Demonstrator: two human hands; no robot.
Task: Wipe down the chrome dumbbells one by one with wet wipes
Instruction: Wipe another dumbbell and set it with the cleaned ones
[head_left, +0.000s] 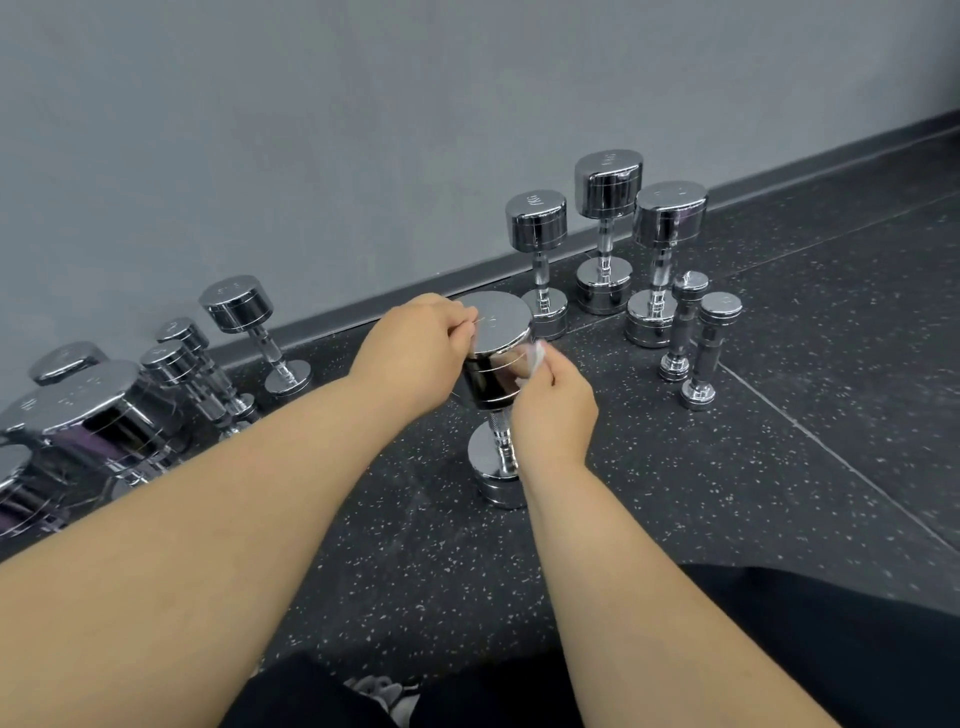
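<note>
a chrome dumbbell (493, 374) stands on end on the speckled black floor (675, 493), right under both sets of fingers. the left hand (415, 345) grips the upper head, fingers curled over its left rim. the right hand (558, 410) pinches a white wet wipe (536, 358) in bent fingers and holds it against the right side of that same head, across from the left fingertips. beyond the fingers, three taller dumbbells (605, 234) stand upright near the grey wall (311, 130). two slim ones (698, 343) stand to the right of the right fingers. more dumbbells (104, 415) crowd well left of the left fingers.
</note>
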